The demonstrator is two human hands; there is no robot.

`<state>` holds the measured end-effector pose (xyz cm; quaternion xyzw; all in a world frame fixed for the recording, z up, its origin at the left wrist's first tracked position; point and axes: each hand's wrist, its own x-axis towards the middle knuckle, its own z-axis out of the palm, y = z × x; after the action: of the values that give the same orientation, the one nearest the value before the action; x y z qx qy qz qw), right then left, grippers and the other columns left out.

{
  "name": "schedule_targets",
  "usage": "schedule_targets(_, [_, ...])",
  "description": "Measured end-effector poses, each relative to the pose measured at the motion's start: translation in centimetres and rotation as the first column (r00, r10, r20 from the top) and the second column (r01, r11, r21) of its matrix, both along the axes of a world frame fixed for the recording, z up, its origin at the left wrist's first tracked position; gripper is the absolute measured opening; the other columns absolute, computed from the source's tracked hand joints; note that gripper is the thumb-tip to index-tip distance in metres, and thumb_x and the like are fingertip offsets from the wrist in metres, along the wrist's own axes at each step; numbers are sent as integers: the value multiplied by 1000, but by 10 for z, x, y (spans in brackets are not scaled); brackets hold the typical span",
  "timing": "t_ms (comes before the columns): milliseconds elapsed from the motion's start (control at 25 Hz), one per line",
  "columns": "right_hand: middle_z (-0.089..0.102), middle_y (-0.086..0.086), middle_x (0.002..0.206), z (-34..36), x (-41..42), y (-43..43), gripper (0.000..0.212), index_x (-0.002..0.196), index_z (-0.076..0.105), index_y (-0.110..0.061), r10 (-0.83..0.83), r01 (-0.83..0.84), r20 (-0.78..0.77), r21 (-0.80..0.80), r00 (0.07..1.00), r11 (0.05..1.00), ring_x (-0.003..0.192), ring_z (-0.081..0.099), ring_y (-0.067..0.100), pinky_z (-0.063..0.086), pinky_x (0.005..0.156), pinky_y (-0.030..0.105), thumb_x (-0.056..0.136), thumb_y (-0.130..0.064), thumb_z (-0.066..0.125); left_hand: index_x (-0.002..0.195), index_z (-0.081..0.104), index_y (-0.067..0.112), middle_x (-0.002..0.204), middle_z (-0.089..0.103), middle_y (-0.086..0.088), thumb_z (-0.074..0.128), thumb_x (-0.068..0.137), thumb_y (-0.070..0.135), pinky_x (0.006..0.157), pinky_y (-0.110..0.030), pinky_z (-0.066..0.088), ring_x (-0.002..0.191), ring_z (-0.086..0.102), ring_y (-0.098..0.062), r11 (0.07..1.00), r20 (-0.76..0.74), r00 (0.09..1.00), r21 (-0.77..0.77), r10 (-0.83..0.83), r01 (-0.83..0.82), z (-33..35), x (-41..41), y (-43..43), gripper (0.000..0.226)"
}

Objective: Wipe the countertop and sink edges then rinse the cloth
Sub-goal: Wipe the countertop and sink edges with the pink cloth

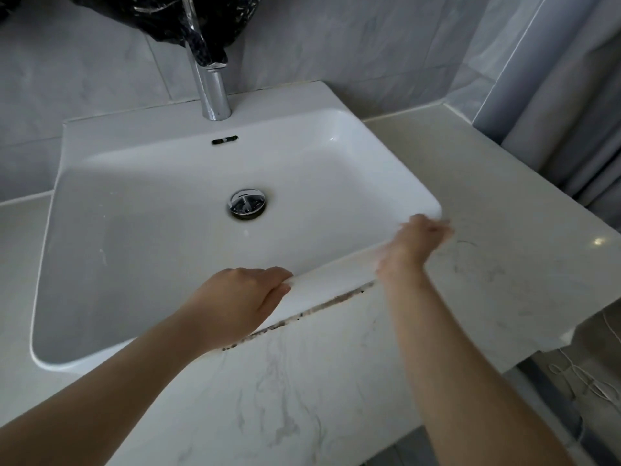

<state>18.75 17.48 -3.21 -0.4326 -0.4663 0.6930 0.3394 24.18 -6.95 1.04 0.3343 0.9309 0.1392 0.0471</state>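
The white rectangular sink (336,274) sits on a pale marbled countertop (504,250). My left hand (235,297) holds the sink's front rim near its middle, fingers curled over the edge and thumb along the front. My right hand (415,242) lies on the rim's front right corner and is blurred by motion, fingers bent down over it. A pale smear under its palm and at its fingertips looks like a white cloth (381,258), mostly hidden by the hand. Dark grime (319,309) lines the seam between the sink front and the countertop.
A chrome tap (213,92) stands at the back of the sink, with a black plastic bag (161,11) hanging above it. A chrome drain plug (248,202) sits in the basin. Grey tiled walls close in behind and to the right. The countertop's right end (568,334) has a broken edge.
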Motion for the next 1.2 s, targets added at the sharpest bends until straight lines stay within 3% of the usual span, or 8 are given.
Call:
schedule_targets(160, [54, 7, 91, -11, 14, -30, 34, 106, 28, -15, 8, -10, -59, -30, 998, 1000, 71, 55, 8, 48, 71, 35, 80, -18, 50, 112, 54, 29, 86, 65, 10, -3, 76, 56, 67, -28, 44, 75, 59, -16, 999, -47, 999, 21, 27, -26, -5, 1, 1, 72])
schedule_targets(360, [50, 5, 129, -26, 34, -103, 79, 119, 38, -13, 137, -124, 61, -188, 989, 974, 122, 48, 28, 44, 97, 51, 55, -57, 53, 109, 56, 31, 86, 66, 11, 1, 78, 56, 64, -29, 45, 74, 60, -16, 998, -31, 998, 36, 57, -56, -4, 3, 2, 68])
schedule_targets(560, [63, 14, 93, -14, 4, 9, 53, 95, 49, -15, 42, -49, -52, -140, 998, 989, 79, 61, 26, 45, 64, 38, 51, -44, 52, 112, 52, 34, 87, 65, 11, -5, 76, 58, 69, -31, 48, 76, 60, -15, 996, -56, 994, 10, 94, -94, -6, 5, 2, 71])
schedule_targets(760, [51, 6, 95, 3, 41, -100, 49, 97, 39, -24, 221, -210, -16, -392, 975, 896, 79, 54, 25, 45, 48, 31, 54, -42, 56, 108, 56, 29, 83, 67, 8, -2, 80, 56, 66, -33, 48, 73, 61, -18, 997, -78, 994, 22, 71, -69, -7, 4, 1, 69])
schedule_targets(920, [37, -1, 78, 38, 50, -86, 18, 81, 33, -22, 232, -183, 51, -461, 971, 869, 65, 41, 20, 36, 40, 14, 86, -31, 48, 115, 52, 32, 93, 66, 10, -4, 79, 57, 71, -31, 47, 82, 61, -17, 998, -53, 996, 2, 67, -67, -3, 5, 2, 71])
schedule_targets(1000, [32, -4, 70, 53, 55, -63, 30, 68, 28, -20, 183, -159, 31, -363, 983, 918, 56, 34, 13, 30, 28, 11, 95, -23, 42, 119, 49, 36, 98, 65, 12, 2, 82, 54, 73, -30, 46, 87, 60, -17, 995, -28, 995, -32, 97, -98, -1, 7, 1, 62])
schedule_targets(1120, [51, -2, 76, 46, 46, -51, 24, 73, 41, -19, 119, -151, -115, -323, 986, 934, 67, 53, 19, 42, 55, 18, 74, -37, 57, 112, 53, 37, 86, 67, 9, 6, 83, 54, 63, -29, 45, 75, 61, -17, 986, -57, 985, 11, 164, -164, 0, 19, -20, 58])
schedule_targets(1200, [56, 2, 83, 31, 43, -75, 30, 81, 45, -23, 116, -153, -123, -355, 986, 922, 79, 57, 29, 43, 56, 27, 60, -41, 58, 102, 61, 32, 69, 65, 9, 17, 86, 52, 51, -25, 38, 59, 60, -20, 983, -142, 973, 29, 182, -179, -3, 26, -38, 51])
